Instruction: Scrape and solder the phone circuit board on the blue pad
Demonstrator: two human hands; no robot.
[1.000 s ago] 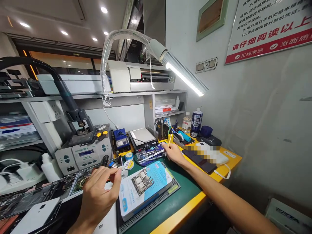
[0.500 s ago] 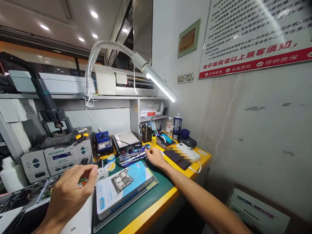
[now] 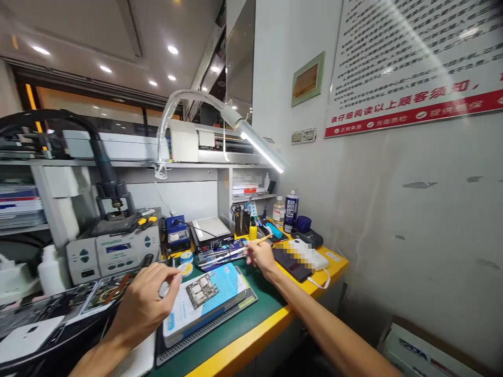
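Right now the right hand (image 3: 260,256) is stretched out over the far side of the worktop (image 3: 243,335), fingers (image 3: 251,250) pinched together on a thin yellowish stick-like tool (image 3: 262,240); can't tell if it's a brush or a spudger. Tool tip points right, w/ its far end above the black phone (image 3: 291,262) lying flat near the yellow edge. Small yellow bottle (image 3: 253,230) stands just behind the hand, next to a tool holder (image 3: 240,220).

Left hand (image 3: 143,306) sits nearer the camera, fingers curled in, thumb and forefinger closed on a small white roll, prob. tape (image 3: 165,288); mostly hidden so not certain. It hovers just left of a blue-and-white flat box (image 3: 220,288) w/ a circuit board (image 3: 200,289) lying on top. Box rests on a dark grid mat (image 3: 236,314) over the green surface.

Behind: grey rework station (image 3: 113,251) at left, blue soldering station (image 3: 175,233), a hot plate (image 3: 208,230) beside it, tweezers tray (image 3: 220,254) in front. Gooseneck lamp (image 3: 259,149) is lit above. Spray can (image 3: 291,209) and clear bottle (image 3: 278,209) stand by the wall. White device (image 3: 314,256) lies touching the phone's right side.
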